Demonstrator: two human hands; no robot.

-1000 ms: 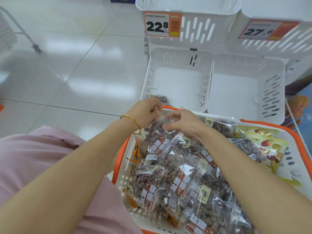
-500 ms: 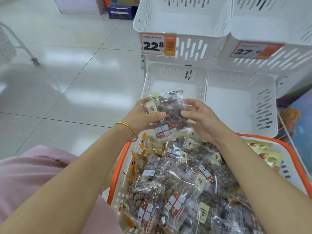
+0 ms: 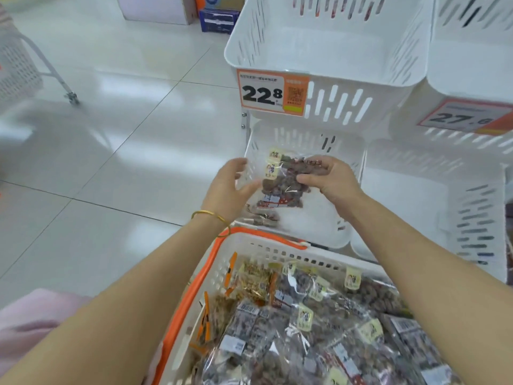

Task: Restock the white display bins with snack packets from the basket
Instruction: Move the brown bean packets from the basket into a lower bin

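Clear snack packets of brown nuts point(image 3: 283, 184), with yellow and red labels, hang over the lower left white bin point(image 3: 348, 162). My right hand point(image 3: 331, 180) grips their right side. My left hand point(image 3: 230, 184) holds the clear left edge between thumb and loosely spread fingers. Another packet point(image 3: 261, 216) lies on that bin's floor at the near left. Below my arms, the white basket with an orange rim point(image 3: 191, 290) is packed with several similar packets.
The upper left bin point(image 3: 333, 59) carries a 22.8 price tag point(image 3: 273, 91); the upper right bin point(image 3: 472, 65) has a 27.6 tag. The lower right bin point(image 3: 474, 207) stands beside the left one. A white wheeled cart point(image 3: 70, 97) and boxes point(image 3: 219, 18) stand on the tiled floor.
Both hands lifted packets out of the basket and carried them forward over the lower left bin. The view has tilted up toward the bins.
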